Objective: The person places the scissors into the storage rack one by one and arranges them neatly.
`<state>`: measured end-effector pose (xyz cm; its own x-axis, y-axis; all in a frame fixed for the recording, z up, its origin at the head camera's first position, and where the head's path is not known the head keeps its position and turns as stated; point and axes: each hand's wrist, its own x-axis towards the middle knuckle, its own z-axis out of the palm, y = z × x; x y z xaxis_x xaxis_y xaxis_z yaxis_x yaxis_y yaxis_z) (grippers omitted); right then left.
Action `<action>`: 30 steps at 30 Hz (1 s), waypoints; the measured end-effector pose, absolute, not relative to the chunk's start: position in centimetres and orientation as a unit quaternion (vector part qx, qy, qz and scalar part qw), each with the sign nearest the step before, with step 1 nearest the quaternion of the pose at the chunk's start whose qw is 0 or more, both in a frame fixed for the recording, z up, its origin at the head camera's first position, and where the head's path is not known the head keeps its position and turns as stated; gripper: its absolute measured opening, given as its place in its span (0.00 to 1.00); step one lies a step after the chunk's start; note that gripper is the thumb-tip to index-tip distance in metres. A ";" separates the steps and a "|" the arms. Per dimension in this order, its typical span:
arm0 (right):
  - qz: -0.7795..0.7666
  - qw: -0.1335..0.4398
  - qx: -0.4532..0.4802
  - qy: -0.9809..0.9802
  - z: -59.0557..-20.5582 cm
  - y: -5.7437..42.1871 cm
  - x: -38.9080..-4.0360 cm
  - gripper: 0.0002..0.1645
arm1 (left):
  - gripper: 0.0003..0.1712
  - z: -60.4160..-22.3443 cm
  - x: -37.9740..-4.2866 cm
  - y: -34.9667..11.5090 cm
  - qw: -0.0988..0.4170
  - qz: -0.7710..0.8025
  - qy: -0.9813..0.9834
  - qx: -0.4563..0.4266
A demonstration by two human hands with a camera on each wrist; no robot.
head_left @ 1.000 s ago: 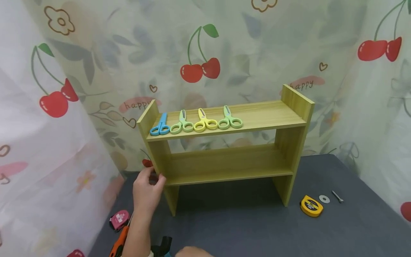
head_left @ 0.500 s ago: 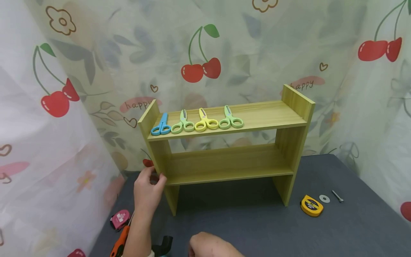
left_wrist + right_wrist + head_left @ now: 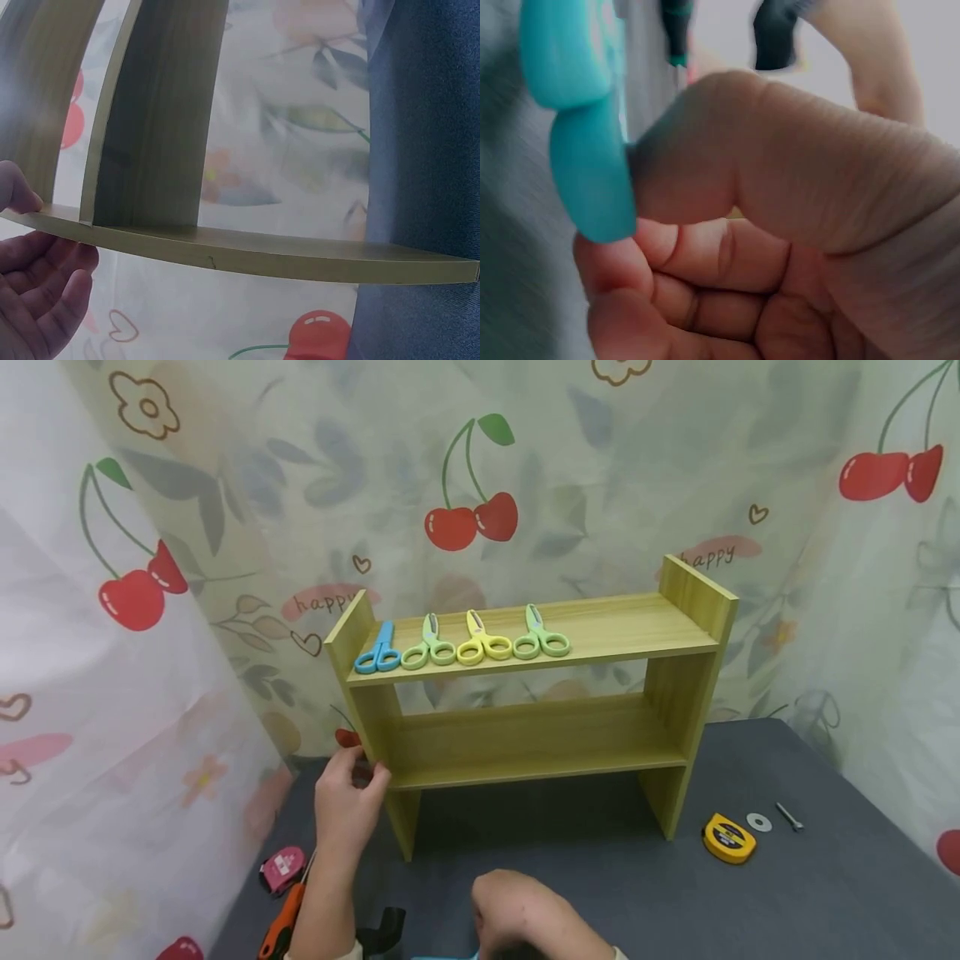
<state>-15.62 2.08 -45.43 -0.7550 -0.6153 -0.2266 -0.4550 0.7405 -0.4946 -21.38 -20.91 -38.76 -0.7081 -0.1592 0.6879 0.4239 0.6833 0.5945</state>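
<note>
A small wooden shelf (image 3: 600, 627) stands on the table in the head view. My left hand (image 3: 350, 797) grips the front edge of its left side panel (image 3: 285, 266), thumb on the inner face and fingers on the outer. On the top board lie blue scissors (image 3: 386, 654), green scissors (image 3: 430, 645), yellow scissors (image 3: 483, 642) and more green scissors (image 3: 540, 637), in a row from the left. Low in the head view, my right hand (image 3: 525, 910) pinches turquoise scissors (image 3: 592, 169) by the rounded handles; their blades are hidden.
Left of the shelf are a pink tape measure (image 3: 282, 870) and an orange-handled screwdriver (image 3: 281, 922). A black curved object (image 3: 384, 931) is beside my left forearm. A yellow tape measure (image 3: 728, 839), a washer (image 3: 759, 822) and a bolt (image 3: 789, 816) lie to the right.
My right hand has come up from the bottom edge and moved right, with a bit of turquoise now showing below it. The left hand keeps its grip on the panel.
</note>
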 end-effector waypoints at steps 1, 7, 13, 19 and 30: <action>-0.213 0.187 -0.288 0.915 -44.4 2.5 -15.4 0.20 | 0.12 -38.7 -21.5 -20.9 0.377 -0.390 -0.836 -0.082; -0.274 0.193 -0.275 0.901 -41.3 5.3 -15.3 0.14 | 0.12 -38.6 -21.6 -20.9 0.386 -0.396 -0.828 -0.089; -0.334 0.195 -0.255 0.886 -39.5 8.3 -15.4 0.13 | 0.13 -38.7 -21.5 -20.8 0.382 -0.396 -0.830 -0.087; -0.385 0.197 -0.234 0.871 -38.1 11.1 -15.1 0.10 | 0.13 -39.0 -21.4 -20.7 0.374 -0.394 -0.835 -0.084; -0.428 0.158 -0.203 0.866 -35.6 16.6 -14.3 0.06 | 0.12 -38.9 -21.5 -20.7 0.383 -0.397 -0.829 -0.085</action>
<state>-14.27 16.59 -35.59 -0.8675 -0.4874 -0.0996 -0.2173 0.5514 -0.8054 -21.54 -20.69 -38.95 -0.6913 -0.1627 0.7040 0.4463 0.6701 0.5931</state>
